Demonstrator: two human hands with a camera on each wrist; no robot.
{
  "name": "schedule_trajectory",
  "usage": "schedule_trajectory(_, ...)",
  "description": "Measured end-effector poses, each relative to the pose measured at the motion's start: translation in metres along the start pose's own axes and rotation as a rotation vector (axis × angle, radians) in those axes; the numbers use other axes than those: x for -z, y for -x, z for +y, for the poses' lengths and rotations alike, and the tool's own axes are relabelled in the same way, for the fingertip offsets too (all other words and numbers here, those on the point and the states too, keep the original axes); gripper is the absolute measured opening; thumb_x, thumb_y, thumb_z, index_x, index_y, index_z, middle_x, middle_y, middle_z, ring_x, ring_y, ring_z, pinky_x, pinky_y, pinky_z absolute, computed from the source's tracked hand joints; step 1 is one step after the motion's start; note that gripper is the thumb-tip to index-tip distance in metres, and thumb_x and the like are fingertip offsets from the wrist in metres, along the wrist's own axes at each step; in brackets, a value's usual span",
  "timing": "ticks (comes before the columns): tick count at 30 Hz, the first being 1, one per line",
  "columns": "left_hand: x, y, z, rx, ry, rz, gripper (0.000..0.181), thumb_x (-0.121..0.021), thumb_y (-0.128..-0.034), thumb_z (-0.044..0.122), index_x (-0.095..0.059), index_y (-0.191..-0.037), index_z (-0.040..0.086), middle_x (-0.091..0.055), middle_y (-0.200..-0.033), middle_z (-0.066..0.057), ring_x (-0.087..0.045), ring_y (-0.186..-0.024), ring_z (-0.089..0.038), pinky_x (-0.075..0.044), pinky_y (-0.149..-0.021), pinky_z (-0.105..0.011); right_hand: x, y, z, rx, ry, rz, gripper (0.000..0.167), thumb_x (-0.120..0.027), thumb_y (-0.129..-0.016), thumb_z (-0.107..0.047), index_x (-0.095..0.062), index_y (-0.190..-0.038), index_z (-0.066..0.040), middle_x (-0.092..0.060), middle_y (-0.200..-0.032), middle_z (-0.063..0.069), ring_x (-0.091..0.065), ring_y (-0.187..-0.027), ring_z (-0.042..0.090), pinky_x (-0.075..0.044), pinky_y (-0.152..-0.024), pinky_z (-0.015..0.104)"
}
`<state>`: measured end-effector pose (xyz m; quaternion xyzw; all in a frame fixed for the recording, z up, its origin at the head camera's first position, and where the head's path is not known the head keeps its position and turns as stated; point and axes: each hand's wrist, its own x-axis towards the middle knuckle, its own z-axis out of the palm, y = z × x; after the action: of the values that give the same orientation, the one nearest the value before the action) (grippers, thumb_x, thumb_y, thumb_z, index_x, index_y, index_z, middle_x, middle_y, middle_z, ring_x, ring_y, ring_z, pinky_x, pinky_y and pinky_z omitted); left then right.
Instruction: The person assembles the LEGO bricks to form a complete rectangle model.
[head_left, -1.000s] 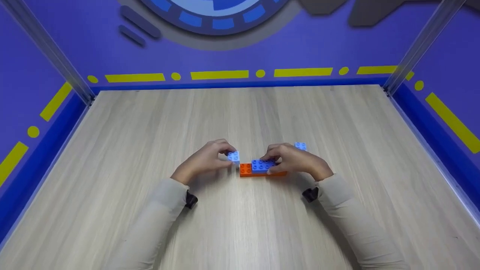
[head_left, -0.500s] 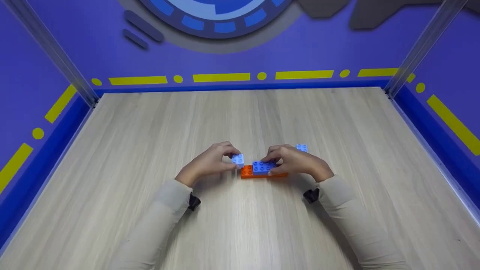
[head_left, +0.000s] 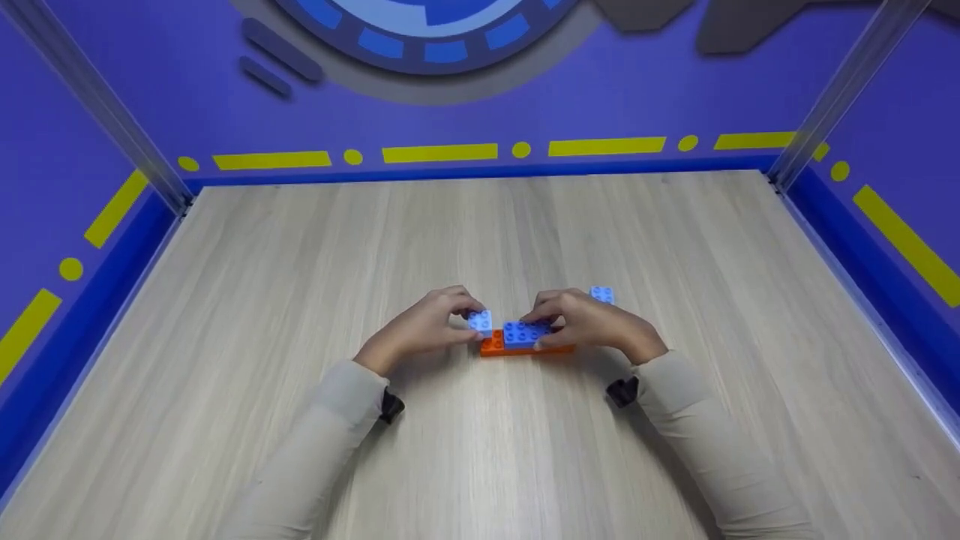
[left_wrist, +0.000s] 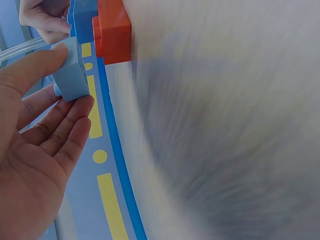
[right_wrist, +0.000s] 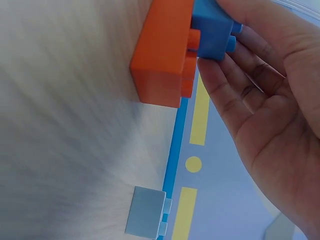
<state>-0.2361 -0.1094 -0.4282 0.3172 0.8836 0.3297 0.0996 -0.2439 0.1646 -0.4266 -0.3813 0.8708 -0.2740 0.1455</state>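
My left hand (head_left: 424,328) pinches a small light-blue toy building brick (head_left: 480,323) between thumb and fingers. In the left wrist view that light-blue brick (left_wrist: 72,70) is held a little apart from the orange brick. A long orange brick (head_left: 491,346) lies on the table, studs upward. On its middle sits a darker blue brick (head_left: 523,334), which my right hand (head_left: 589,319) grips by its sides. The right wrist view shows the blue brick (right_wrist: 212,30) on the orange brick (right_wrist: 162,60), with bare orange studs at the near end.
A second small light-blue brick (head_left: 601,293) stands on the wooden table (head_left: 480,450) just behind my right hand. Purple-blue panels with yellow marks (head_left: 440,153) enclose the table at the back and sides.
My left hand has moved right with the light-blue brick, which now overlaps the orange brick's left end in the head view. My right hand stays on the blue brick.
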Motion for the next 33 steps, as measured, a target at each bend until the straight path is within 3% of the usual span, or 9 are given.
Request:
schedule_trajectory(14,-0.006,-0.002,0.004,-0.009,0.003,-0.036,0.033,-0.071,-0.0874,0.021,-0.066,-0.116,0.005,-0.062,-0.108,-0.007,-0.057,-0.098,-0.024,-0.050,-0.088,-0.040,0.001,0.000,-0.001,0.005,-0.007,0.000,0.034,-0.073,-0.083,-0.011,-0.070,-0.116,-0.005,-0.065,-0.103,0.007,-0.063,-0.095,0.019,-0.056,-0.081,0.034)
schedule_trajectory(33,-0.013,-0.005,0.005,0.017,0.031,-0.059,0.033,-0.070,-0.0873,0.020,-0.066,-0.117,0.007,-0.061,-0.108,-0.004,-0.057,-0.101,-0.018,-0.051,-0.089,-0.036,0.001,-0.001,0.001,0.007,-0.038,-0.005,0.035,-0.074,-0.083,-0.012,-0.070,-0.117,-0.006,-0.065,-0.100,0.006,-0.063,-0.096,0.019,-0.055,-0.084,0.034)
